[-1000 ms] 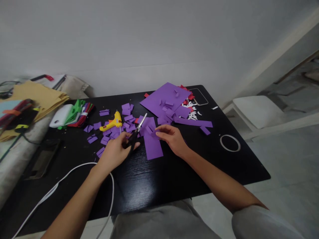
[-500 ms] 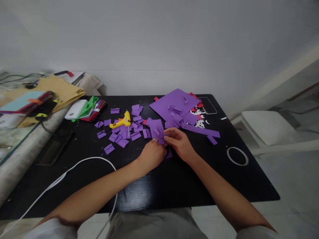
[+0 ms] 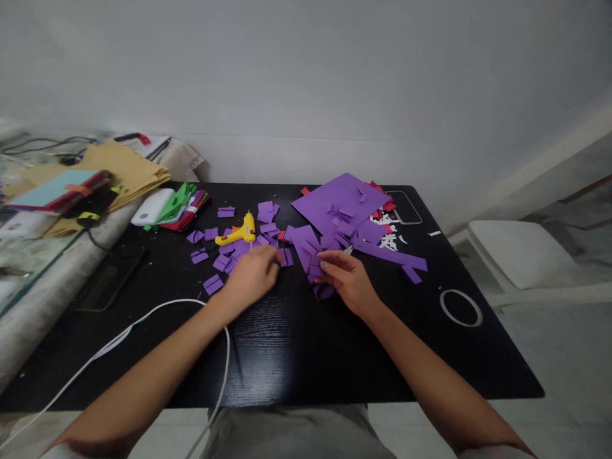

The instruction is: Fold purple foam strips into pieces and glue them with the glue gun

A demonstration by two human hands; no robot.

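Observation:
My right hand (image 3: 348,279) pinches a small folded purple paper piece (image 3: 315,266) between thumb and fingers, above the middle of the black table. A larger purple sheet (image 3: 302,241) lies just behind that piece. A pointed metallic tip (image 3: 349,250) shows behind my right fingers; the rest of it is hidden. My left hand (image 3: 253,273) is over the scattered purple pieces (image 3: 222,262), in front of the yellow glue gun (image 3: 243,231). Its fingers point down and are smeared by motion, so whether they grip anything is unclear.
A big purple sheet (image 3: 329,201) lies at the back right, with red and white scraps (image 3: 389,241) beside it. A purple strip (image 3: 394,256) extends rightward. Bundled coloured sheets (image 3: 184,207) and a phone (image 3: 112,277) are on the left. A white cable (image 3: 157,307) curves across the front left.
My left hand has moved away from my right hand, leftward to the scattered purple pieces by the glue gun. My right hand stays about where it was, with the purple piece.

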